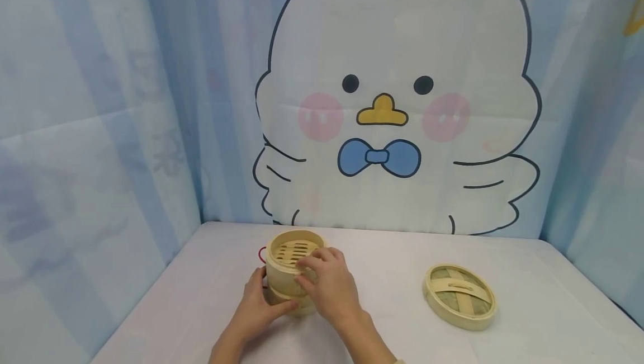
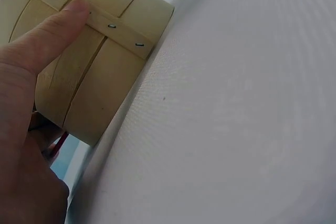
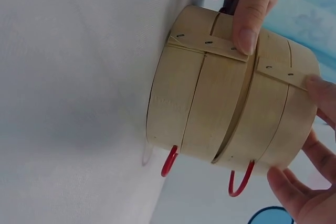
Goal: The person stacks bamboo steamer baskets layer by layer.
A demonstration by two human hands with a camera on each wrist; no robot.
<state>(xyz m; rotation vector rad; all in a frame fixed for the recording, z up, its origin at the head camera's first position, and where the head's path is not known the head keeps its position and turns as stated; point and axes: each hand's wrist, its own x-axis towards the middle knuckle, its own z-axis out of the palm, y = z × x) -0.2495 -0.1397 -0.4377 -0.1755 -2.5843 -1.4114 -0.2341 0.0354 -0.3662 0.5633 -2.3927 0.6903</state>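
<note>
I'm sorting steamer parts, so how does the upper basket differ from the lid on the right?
The upper basket shows a slotted base; the lid has crossed strips on top. The upper basket's wall is taller than the lid's. The right hand grips the upper basket, while the lid lies untouched on the table. Both are round and pale yellow.

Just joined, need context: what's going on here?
A person's left hand grips the lower basket, which stands on the table. The right hand holds the upper basket on top, a narrow gap showing between the two. The lid lies apart, to the right.
</note>
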